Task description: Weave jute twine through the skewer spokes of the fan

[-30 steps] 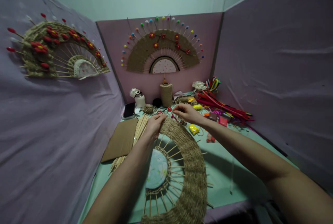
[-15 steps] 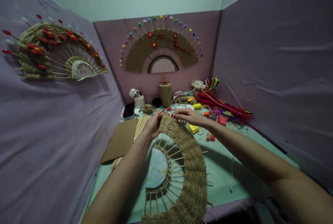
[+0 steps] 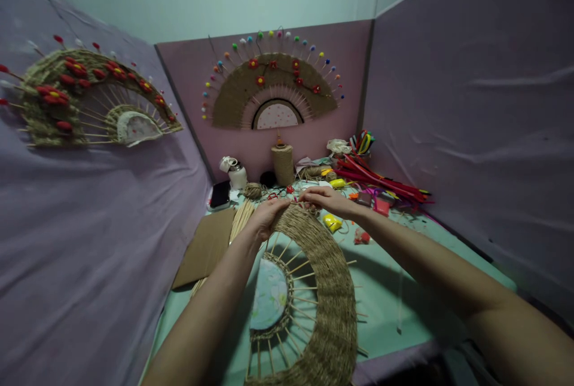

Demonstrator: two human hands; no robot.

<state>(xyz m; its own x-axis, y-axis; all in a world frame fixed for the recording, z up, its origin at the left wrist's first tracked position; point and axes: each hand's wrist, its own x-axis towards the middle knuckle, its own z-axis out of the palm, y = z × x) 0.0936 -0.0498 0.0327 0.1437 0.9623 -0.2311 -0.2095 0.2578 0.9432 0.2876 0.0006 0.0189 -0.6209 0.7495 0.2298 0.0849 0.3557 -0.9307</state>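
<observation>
A half-round fan (image 3: 334, 278) woven from brown twine over thin sticks stands on edge before me, with a floral cloth half-disc (image 3: 270, 296) at its centre. My left hand (image 3: 268, 217) grips the fan's far end, thumb over the woven band. Just right of it, my right hand (image 3: 325, 199) is closed in a pinch at the band's far outer edge. What its fingertips hold is too small to make out. Bare stick tips poke out along the fan's right rim.
Cardboard (image 3: 204, 248) and thin sticks (image 3: 242, 218) lie left. Behind stand a twine spool (image 3: 282, 165) and a white jar (image 3: 237, 175). Red pipe cleaners (image 3: 381, 178) and a yellow packet (image 3: 332, 222) lie right. Finished fans (image 3: 273, 87) hang on the partitions.
My left thumb and fingers have come over the fan's far end, closer to my right hand. The right hand has stayed nearly in place. The view has shifted slightly.
</observation>
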